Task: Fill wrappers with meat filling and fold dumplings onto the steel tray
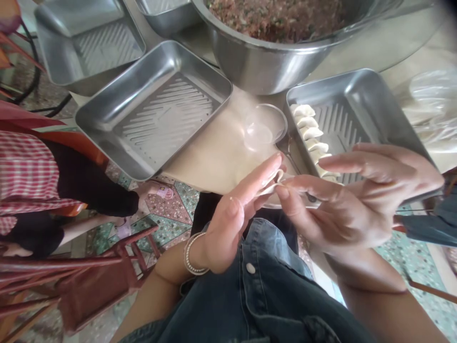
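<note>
Resting along the fingers of my left hand (228, 224) is a half-folded dumpling (272, 185), its pale dough edge partly hidden by the fingers. My right hand (353, 214) pinches the dumpling's edge between thumb and forefinger, its other fingers spread out. Just beyond my right hand, a row of several finished dumplings (310, 133) lies along the left side of a metal tray (378, 109). A clear plastic bowl (266, 125) stands on the table (210, 147) left of that tray. Under my right fingers, a thin utensil handle (294, 159) is partly covered.
A large steel bowl (264, 66) of minced filling (278, 19) stands at the back. Metal trays (167, 119) (93, 43) sit at left. Clear plastic bags (435, 105) lie at right. A person in a checked shirt (26, 171) sits at left, near a red wooden chair (100, 290).
</note>
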Demonstrator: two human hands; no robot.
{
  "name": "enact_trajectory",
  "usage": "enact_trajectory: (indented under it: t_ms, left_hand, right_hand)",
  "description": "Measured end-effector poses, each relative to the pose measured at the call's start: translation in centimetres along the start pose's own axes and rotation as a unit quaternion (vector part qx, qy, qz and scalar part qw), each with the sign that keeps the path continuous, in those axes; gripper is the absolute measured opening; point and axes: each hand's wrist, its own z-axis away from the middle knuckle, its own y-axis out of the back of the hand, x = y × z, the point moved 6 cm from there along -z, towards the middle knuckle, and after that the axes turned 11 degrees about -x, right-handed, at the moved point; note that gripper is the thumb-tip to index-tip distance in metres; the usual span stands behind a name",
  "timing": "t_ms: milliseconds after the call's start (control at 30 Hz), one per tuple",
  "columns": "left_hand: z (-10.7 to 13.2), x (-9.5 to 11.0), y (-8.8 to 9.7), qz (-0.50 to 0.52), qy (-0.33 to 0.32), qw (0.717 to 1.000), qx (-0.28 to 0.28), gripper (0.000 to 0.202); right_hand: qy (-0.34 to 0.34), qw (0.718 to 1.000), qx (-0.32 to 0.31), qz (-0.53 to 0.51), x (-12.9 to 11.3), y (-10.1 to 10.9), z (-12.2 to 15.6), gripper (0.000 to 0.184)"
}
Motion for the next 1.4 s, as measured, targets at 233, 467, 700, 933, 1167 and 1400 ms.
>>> enact_trajectory:
  t_ms: [233, 467, 700, 933, 1167, 1400]
  left_hand:
    - [0.4, 0.0, 0.7, -0.073, 0.005, 0.996, 0.054, 0.046]
    - [0.3, 0.4, 0.5, -0.059, 0.002, 0.996, 0.061, 0.042]
    - [-0.4, -1.3, 0.2, 0.058, -0.038, 0.996, 0.064, 0.048]
    - [-0.4, -2.9, -1.8, 0.035, -0.035, 0.999, -0.022, 0.073]
    - [-0.3, -2.9, -1.6, 0.046, -0.035, 0.998, 0.000, 0.075]
    - [0.0, -2.6, -1.6, 0.004, -0.023, 1.000, -0.015, 0.073]
  right_hand:
    - [-0.008, 1.000, -0.005, 0.016, -0.6, -0.2, -0.3, 0.010]
    - [-0.036, 0.993, -0.085, -0.077, 0.3, -0.6, -0.8, 0.027]
    - [-0.071, 0.986, -0.056, -0.142, 0.1, -0.8, -0.9, 0.011]
    - [-0.064, 0.984, -0.036, -0.160, 0.3, -1.0, -0.8, 0.017]
    - [-0.037, 0.978, -0.055, -0.197, 0.3, -1.5, -0.9, 0.019]
    - [0.004, 0.994, -0.053, -0.091, -0.8, -1.2, -0.8, 0.006]
